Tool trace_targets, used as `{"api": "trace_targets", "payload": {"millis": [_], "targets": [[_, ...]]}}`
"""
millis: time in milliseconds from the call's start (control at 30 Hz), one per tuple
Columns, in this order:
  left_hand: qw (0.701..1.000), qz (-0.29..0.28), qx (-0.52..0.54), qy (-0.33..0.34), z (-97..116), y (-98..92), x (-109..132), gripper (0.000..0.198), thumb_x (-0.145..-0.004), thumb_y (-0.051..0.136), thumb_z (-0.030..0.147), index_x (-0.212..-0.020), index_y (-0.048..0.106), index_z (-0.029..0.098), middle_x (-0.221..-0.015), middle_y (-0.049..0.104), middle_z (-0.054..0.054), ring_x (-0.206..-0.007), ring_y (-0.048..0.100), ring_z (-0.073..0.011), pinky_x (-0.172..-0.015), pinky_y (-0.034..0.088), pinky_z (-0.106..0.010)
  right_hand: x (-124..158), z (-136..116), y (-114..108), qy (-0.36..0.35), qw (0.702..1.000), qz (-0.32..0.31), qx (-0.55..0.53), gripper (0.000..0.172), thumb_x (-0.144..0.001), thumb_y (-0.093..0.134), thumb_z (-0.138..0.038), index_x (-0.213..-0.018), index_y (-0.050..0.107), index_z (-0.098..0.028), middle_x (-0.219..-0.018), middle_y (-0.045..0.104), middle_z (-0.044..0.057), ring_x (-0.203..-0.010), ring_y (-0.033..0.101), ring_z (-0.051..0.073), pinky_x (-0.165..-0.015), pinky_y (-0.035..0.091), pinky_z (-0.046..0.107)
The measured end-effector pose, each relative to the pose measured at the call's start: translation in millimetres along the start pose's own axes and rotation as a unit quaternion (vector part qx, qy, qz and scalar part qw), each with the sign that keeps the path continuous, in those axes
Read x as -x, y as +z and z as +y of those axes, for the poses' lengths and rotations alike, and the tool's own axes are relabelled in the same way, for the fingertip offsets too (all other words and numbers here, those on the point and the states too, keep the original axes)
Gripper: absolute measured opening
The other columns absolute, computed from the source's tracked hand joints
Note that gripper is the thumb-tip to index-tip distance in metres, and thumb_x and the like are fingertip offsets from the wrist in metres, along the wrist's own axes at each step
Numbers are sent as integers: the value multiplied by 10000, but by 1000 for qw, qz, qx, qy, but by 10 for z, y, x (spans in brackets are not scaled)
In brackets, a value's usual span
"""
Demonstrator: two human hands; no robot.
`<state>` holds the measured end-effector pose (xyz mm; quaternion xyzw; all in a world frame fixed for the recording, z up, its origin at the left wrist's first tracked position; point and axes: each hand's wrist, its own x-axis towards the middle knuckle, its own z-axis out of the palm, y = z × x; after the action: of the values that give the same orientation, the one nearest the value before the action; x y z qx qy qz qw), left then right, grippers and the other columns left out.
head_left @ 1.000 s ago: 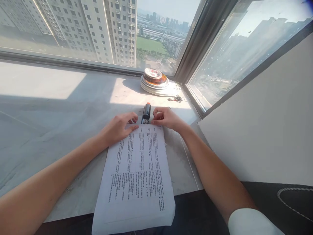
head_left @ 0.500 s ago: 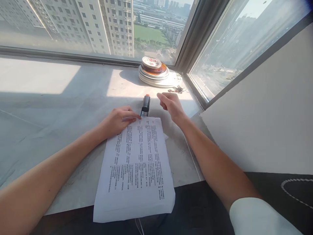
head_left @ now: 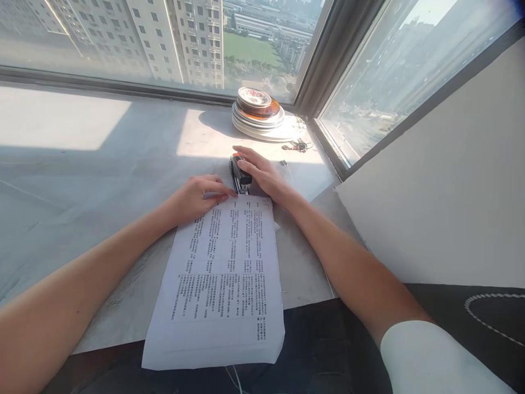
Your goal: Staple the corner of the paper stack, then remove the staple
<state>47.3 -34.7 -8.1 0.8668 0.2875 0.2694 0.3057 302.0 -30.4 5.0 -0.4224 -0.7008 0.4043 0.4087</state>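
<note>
A black stapler (head_left: pixel 243 177) with an orange tip lies on the ledge, its near end at the top edge of a printed sheet of paper (head_left: pixel 217 284). My right hand (head_left: pixel 264 174) reaches over it from the right, closed around its top with fingers and thumb. At the paper's upper left edge, my left hand (head_left: pixel 200 198) grips the sheet, fingertips close to the stapler's near end. Dense rows of print run along the sheet, and its lower part hangs over the ledge's front edge. Whether more sheets lie beneath it I cannot tell.
Stacked plates (head_left: pixel 257 117) stand in the window corner, with keys (head_left: pixel 301 146) in front of them. A small dark piece (head_left: pixel 283 162) lies right of my right hand. A white wall (head_left: pixel 443 191) bounds the pale ledge (head_left: pixel 102 208) on the right.
My right hand has moved left and down from beside the stapler onto it and closed around it. The stapler now sits tilted to the left. The paper's lower end has shifted slightly left.
</note>
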Motion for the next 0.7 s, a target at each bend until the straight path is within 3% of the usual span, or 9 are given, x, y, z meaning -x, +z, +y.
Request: {"api": "trace_targets", "payload": {"millis": [233, 433, 700], "targets": [[1000, 7, 4, -8, 42, -6, 3, 256, -1044, 652, 288, -1166, 877, 287, -1025, 754, -39, -930, 717, -188, -867, 575, -360, 50, -109, -38, 0, 998, -48, 45, 557, -1024, 553, -744, -1387, 709, -352, -1566, 637, 19, -1461, 550, 284, -1290, 468, 479], [1000, 22, -2, -2, 60, -3, -4, 252, -1024, 657, 284, -1125, 887, 301, -1005, 772, -45, -911, 725, -201, -860, 586, -377, 20, -4, 8, -22, 996, -19, 84, 534, -1032, 604, -673, -1424, 671, -317, -1521, 614, 84, -1407, 555, 298, -1197, 542, 513], [1000, 18, 1, -16, 45, -32, 10, 237, -1022, 673, 348, -1104, 888, 294, -1027, 791, -59, -931, 743, -216, -870, 610, -373, 9, 22, 26, -41, 995, -12, 85, 527, -1023, 638, -632, -1438, 666, -308, -1547, 594, 95, -1466, 510, 308, -1217, 514, 543]]}}
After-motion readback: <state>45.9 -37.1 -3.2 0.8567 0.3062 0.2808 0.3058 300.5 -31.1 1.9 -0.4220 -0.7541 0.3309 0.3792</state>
